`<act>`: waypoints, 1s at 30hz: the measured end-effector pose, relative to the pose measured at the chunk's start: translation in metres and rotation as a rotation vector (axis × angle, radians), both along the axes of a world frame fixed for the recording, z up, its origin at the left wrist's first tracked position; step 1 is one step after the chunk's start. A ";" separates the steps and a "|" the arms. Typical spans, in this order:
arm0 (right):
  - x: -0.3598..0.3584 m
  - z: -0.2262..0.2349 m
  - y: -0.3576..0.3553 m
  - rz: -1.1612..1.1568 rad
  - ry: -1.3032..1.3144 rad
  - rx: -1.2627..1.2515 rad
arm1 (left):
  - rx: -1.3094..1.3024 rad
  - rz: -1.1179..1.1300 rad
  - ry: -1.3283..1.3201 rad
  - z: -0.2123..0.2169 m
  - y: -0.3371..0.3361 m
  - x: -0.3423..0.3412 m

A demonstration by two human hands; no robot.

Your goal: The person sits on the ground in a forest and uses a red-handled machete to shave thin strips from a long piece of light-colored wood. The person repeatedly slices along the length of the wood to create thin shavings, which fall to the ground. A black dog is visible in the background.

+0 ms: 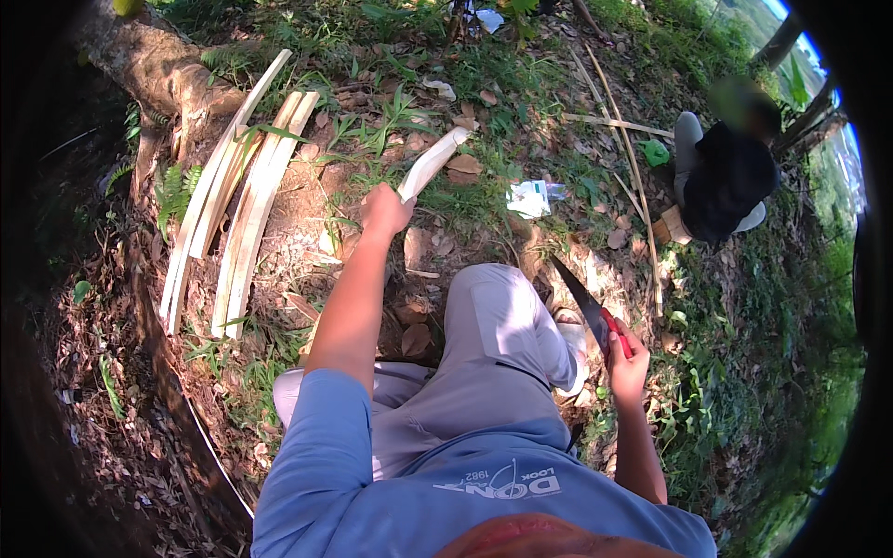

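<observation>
Bamboo strip (431, 164), pale and flat, slants up and to the right from the left hand (384, 210) gripping its lower end, above leaf-littered ground. The right hand (628, 358) is closed on a red-handled knife (588, 307), whose dark blade points up-left beside the knee.

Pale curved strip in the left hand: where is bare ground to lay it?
The left hand holds the pale curved strip. Bare dirt lies between the stacked pale split strips and the grey-trousered knee. Near the red-handled knife in the right hand, leaves and stalks crowd the ground.

Dappled sunlight, deep shade left, fisheye vignette.
</observation>
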State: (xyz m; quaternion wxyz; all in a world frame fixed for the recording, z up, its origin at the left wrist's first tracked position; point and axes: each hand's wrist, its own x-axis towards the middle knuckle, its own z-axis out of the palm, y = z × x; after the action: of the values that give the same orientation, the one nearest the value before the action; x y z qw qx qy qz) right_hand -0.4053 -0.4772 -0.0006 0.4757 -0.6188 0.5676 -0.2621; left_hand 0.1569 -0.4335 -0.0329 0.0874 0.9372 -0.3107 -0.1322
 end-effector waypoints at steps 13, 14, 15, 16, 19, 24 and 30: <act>-0.023 -0.038 0.000 -0.024 0.005 0.081 | 0.080 0.112 0.166 -0.056 -0.027 0.022; -0.023 -0.037 0.003 -0.019 0.028 0.088 | 0.060 0.125 0.205 -0.055 -0.026 0.024; -0.020 -0.036 0.002 -0.002 0.045 0.088 | 0.051 0.139 0.202 -0.059 -0.023 0.030; -0.011 -0.030 0.003 0.016 0.033 0.067 | 0.041 0.153 0.192 -0.064 -0.018 0.036; -0.006 -0.026 0.007 0.044 -0.027 -0.049 | 0.001 0.159 0.175 -0.065 -0.020 0.033; -0.014 -0.017 0.014 0.010 -0.069 0.050 | -0.058 0.153 0.164 -0.050 -0.018 0.030; -0.012 -0.013 0.020 0.027 -0.062 -0.030 | -0.248 0.142 0.113 -0.023 -0.015 0.014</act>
State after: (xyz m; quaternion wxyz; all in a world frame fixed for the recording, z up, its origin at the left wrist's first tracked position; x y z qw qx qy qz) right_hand -0.4170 -0.4569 -0.0133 0.4872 -0.6249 0.5402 -0.2833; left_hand 0.1714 -0.4486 -0.0557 0.2291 0.9299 -0.2519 -0.1389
